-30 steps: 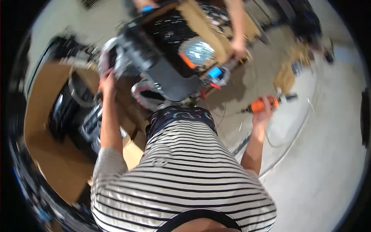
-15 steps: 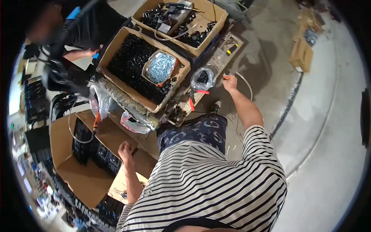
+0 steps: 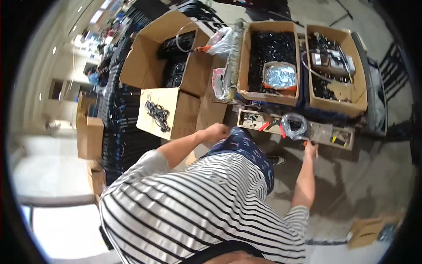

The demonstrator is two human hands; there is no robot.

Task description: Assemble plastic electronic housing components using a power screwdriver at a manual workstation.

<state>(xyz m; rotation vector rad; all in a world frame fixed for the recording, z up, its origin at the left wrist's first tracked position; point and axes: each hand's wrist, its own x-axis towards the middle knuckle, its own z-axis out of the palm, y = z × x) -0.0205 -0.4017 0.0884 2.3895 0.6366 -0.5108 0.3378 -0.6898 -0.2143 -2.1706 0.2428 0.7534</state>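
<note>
Two big cardboard boxes (image 3: 268, 94) of dark parts stand behind a low wooden tray (image 3: 325, 132); the right hand (image 3: 310, 148), fingers closed on a small orange tool (image 3: 305, 143), meets the tray's edge; the left hand (image 3: 218, 131) curls loosely by the thigh, holding nothing I can see; best lift slowly, clear of the bagged cables (image 3: 294, 124).

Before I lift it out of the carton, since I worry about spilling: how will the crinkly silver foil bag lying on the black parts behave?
The crinkly silver foil bag looks creased and slumped, so it would probably sag rather than stay stiff. Its shiny film may be slippery. It lies loosely on the black parts in the open brown cardboard carton, so it seems light enough to shift with a push.
</note>
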